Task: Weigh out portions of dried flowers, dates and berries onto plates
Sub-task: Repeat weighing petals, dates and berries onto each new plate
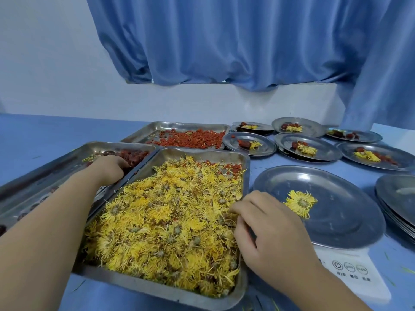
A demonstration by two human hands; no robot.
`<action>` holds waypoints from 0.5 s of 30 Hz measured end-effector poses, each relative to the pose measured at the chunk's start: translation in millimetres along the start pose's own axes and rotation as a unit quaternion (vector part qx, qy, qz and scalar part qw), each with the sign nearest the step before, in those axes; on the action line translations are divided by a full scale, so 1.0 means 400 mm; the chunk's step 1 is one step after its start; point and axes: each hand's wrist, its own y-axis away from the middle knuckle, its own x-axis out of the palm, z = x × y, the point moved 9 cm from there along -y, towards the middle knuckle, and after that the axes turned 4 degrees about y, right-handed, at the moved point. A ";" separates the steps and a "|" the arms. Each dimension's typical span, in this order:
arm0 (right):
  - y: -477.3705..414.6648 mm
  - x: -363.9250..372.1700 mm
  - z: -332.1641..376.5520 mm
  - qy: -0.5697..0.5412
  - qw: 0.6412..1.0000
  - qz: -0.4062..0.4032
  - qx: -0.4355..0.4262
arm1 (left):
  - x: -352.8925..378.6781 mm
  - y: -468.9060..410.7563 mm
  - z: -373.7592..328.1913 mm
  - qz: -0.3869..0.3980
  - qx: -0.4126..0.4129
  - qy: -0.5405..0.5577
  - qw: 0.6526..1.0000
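Observation:
A steel tray (246, 167) piled with yellow dried flowers (170, 221) sits in front of me. My right hand (267, 230) reaches into its right edge, fingers curled among the flowers. My left hand (107, 169) reaches into the tray of dark red dates (134, 154) on the left, fingers bent down onto them; what it holds is hidden. A steel plate (350, 223) with one yellow flower (299, 203) rests on a white scale (354, 274) at the right. A tray of red berries (190, 138) stands behind.
Several filled plates (307, 147) with flowers, dates and berries stand at the back right. A stack of plates (397, 198) sits at the right edge. A blue curtain (224, 41) hangs over the wall behind the blue table (45, 131).

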 end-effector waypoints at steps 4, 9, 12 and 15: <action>0.000 0.007 0.003 0.009 1.000 0.007 -0.008 | -0.004 0.001 0.011 -0.019 0.007 -0.005 1.000; 0.002 -0.002 0.007 0.004 1.000 -0.007 -0.016 | -0.022 0.027 0.037 -0.042 0.010 0.008 0.999; 0.005 -0.013 0.003 0.001 1.000 -0.023 -0.015 | -0.057 0.062 0.039 -0.071 0.004 0.047 0.996; 0.009 -0.030 -0.007 -0.009 0.999 -0.044 -0.013 | -0.093 0.103 0.003 -0.095 0.024 0.147 0.984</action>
